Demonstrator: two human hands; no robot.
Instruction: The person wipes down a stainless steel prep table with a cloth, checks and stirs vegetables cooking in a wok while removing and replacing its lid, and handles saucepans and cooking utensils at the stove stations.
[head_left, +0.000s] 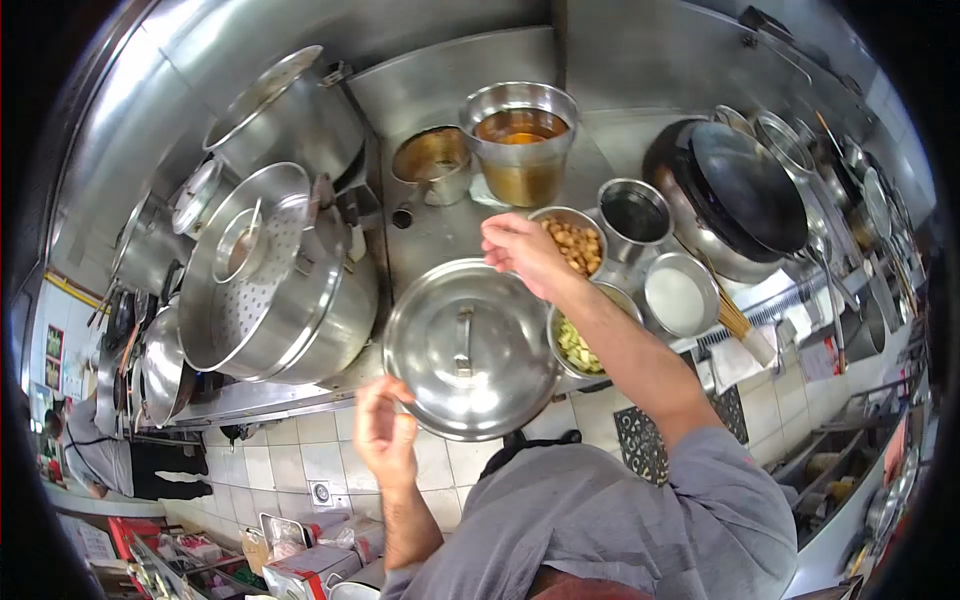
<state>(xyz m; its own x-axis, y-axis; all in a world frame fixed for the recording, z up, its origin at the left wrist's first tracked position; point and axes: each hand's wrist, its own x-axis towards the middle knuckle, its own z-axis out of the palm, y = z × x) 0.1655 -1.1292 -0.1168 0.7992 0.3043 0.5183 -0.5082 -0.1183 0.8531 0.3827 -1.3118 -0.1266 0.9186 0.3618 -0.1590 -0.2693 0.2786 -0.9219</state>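
Observation:
A large round steel lid [420, 350] with a bar handle lies at the near edge of the stove counter. My left hand [385, 435] is by its lower left rim, fingers loosely curled and thumb apart; whether it touches the rim is unclear. Past the lid's upper right edge, my right hand [525, 252] has bent fingers with nothing visible in them. Beside that hand is a bowl of brown cubes [572, 248]. Below my right forearm, partly hidden, sits a bowl of pale green diced pieces [578, 348].
A tall steel pot of amber liquid [525, 180] stands at the back, beside a small saucepan [432, 165]. Large steamer pots [340, 310] crowd the left. On the right are a dark-filled pot [635, 212], a white-filled pot [676, 300] and a black wok [750, 190]. Another person [110, 450] is far left.

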